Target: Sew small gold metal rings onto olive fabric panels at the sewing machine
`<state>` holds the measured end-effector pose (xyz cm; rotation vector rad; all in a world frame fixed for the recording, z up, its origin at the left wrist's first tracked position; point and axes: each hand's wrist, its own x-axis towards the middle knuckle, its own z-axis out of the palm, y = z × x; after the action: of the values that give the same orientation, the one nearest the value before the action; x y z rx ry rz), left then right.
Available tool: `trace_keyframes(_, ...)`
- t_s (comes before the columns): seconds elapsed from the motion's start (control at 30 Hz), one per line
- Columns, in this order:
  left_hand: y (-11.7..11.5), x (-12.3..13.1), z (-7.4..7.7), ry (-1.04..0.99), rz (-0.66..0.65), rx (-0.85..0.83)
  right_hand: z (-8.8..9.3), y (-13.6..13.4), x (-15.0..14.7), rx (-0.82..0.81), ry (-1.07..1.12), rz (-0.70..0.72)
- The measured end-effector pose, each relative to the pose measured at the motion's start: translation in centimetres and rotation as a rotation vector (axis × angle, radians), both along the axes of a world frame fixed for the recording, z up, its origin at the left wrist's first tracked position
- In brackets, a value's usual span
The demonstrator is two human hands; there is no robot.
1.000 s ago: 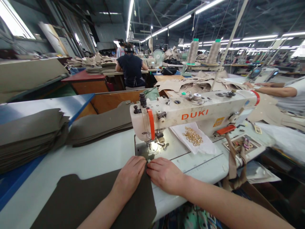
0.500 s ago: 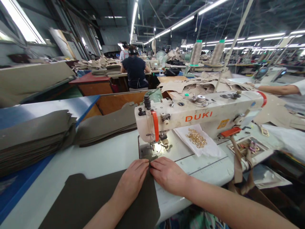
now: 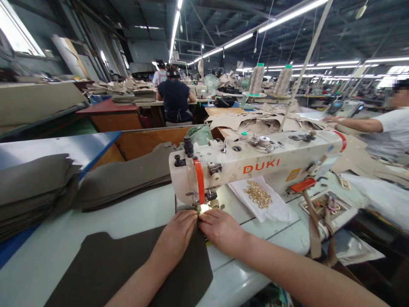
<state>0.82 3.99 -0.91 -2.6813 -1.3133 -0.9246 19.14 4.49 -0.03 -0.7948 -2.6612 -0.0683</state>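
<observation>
Head view: our left hand (image 3: 175, 239) and right hand (image 3: 221, 230) lie open, palms down, side by side, pressing the fabric (image 3: 121, 268) at the machine (image 3: 271, 162)

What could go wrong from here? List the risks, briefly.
1. The left hand and right hand meet on the dark fabric panel right below the needle area of the sewing machine. If it runs, a stitch could catch a fingertip.
2. Loose gold rings lie piled on a white cloth just beside the right hand. A stray nudge could scatter them across the table.
</observation>
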Motion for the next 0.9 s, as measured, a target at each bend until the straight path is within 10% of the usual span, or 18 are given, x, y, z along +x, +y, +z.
trace_keyframes(0.9,1.3,-0.4,0.2,-0.017,0.009,0.042,-0.6,0.8,-0.5,-0.078,0.06,-0.072)
